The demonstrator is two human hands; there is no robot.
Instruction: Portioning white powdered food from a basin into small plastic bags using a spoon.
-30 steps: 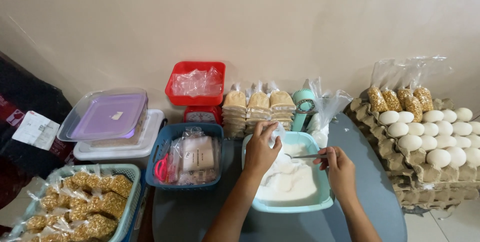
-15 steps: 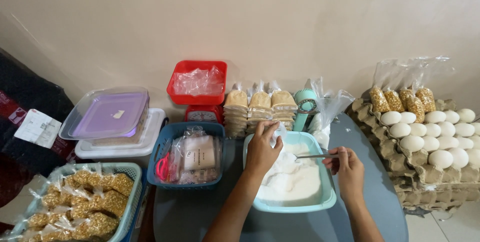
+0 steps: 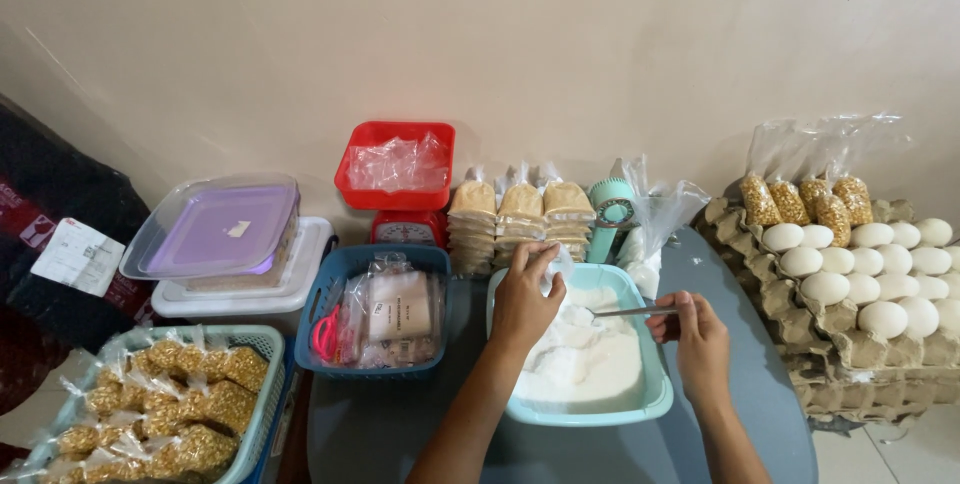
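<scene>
Powder (image 3: pixel 585 369) in the tub (image 3: pixel 655 399) spills easily, so my right hand (image 3: pixel 700 334) pinches the spoon (image 3: pixel 615 313) handle level while my left hand (image 3: pixel 525 294) grips the limp little bag (image 3: pixel 558 266) by its mouth, centre frame.

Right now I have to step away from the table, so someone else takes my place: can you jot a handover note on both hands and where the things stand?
Left hand: holds a small clear bag open over the light blue tub.
Right hand: grips a metal spoon, its bowl at the bag's mouth.
The tub holds white powder.
Done: filled packets stacked behind the tub.
Left: this bag is unsealed; much powder remains. Spare bags stand by the tub.
</scene>
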